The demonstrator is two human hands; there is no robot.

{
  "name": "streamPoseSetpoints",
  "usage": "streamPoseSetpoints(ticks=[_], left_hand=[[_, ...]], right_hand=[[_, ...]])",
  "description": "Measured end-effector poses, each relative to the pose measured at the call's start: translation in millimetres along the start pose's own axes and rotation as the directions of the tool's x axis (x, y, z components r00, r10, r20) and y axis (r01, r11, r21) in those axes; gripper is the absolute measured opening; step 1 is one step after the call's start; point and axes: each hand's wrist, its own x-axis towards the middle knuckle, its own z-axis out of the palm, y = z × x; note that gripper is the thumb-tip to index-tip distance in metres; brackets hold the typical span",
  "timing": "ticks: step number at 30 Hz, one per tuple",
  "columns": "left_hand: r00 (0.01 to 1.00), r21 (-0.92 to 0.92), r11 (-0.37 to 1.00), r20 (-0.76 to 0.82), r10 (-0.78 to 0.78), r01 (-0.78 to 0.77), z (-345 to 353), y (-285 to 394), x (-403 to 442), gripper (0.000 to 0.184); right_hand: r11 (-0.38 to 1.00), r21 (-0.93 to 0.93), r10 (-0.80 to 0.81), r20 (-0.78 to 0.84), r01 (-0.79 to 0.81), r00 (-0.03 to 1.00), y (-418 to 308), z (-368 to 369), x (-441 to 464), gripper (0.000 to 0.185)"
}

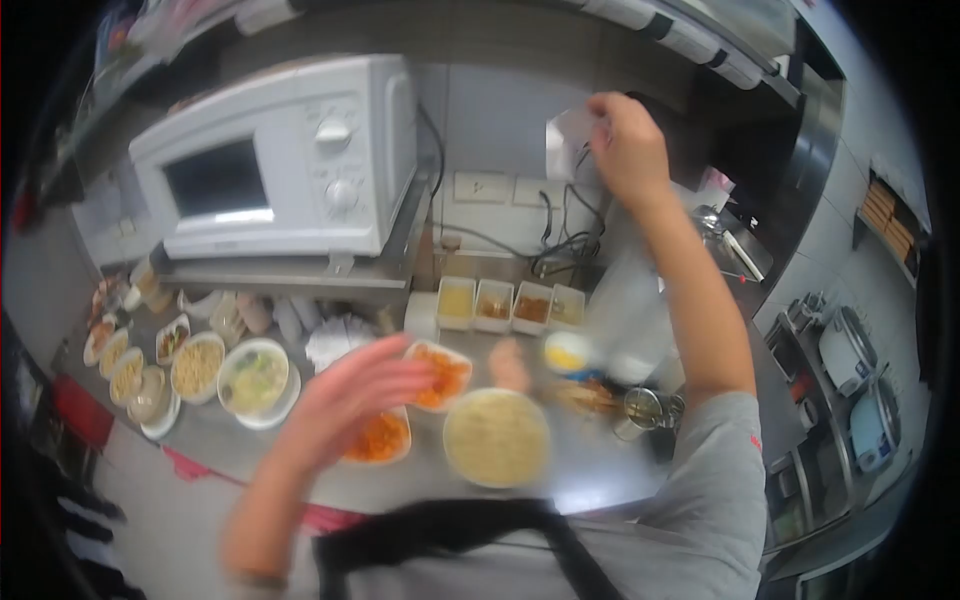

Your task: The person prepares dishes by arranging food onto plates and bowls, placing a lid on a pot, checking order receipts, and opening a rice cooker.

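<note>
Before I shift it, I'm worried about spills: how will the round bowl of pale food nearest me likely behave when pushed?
The bowl would probably slide rather than roll, sitting upright on a smooth-looking metal counter. It may feel heavy, since pale food spreads across its opening. A hard shove could spill some, as no lid shows.

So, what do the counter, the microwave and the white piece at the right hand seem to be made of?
Counter: probably smooth stainless steel, from its grey colour and bright glare.
Microwave: smooth white casing, painted metal or plastic; its even colour fits both.
White piece at the right hand: perhaps paper or thin plastic, since it looks pale and flat-sided; blur hides its finish.
</note>
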Motion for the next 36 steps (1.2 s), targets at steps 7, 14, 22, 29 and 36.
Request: streamPoseSetpoints(ticks=[7,14,22,29,36], left_hand=[[0.999,-0.581,0.814,-0.015,-0.039,0.023,26.5,-58.7,90.8,0.043],[0.987,-0.570,0.821,-0.139,-0.075,-0.018,-16.3,-75.8,83.8,0.030],[0.988,-0.593,0.805,-0.114,-0.107,0.019,-31.3,-80.1,72.0,0.036],[0.989,-0.574,0.819,-0.105,-0.100,0.022,-41.0,-76.1,66.2,0.036],[0.971,-0.445,0.893,-0.236,-0.036,-0.075,-43.1,-65.5,66.6,0.040]], right_hand=[[0.890,0.376,-0.311,0.090,0.257,0.946,-155.7,-14.2,-105.2,0.031],[0.815,0.520,0.125,0.272,-0.255,0.954,-186.1,-25.8,-151.0,0.024],[-0.074,0.495,0.303,0.838,-0.866,0.453,-186.0,-8.9,-149.8,0.019],[-0.045,0.428,0.270,0.875,-0.903,0.401,-193.7,-5.6,-143.1,0.026],[0.093,0.492,0.310,0.811,-0.865,0.495,-198.9,-4.8,-140.2,0.027]])
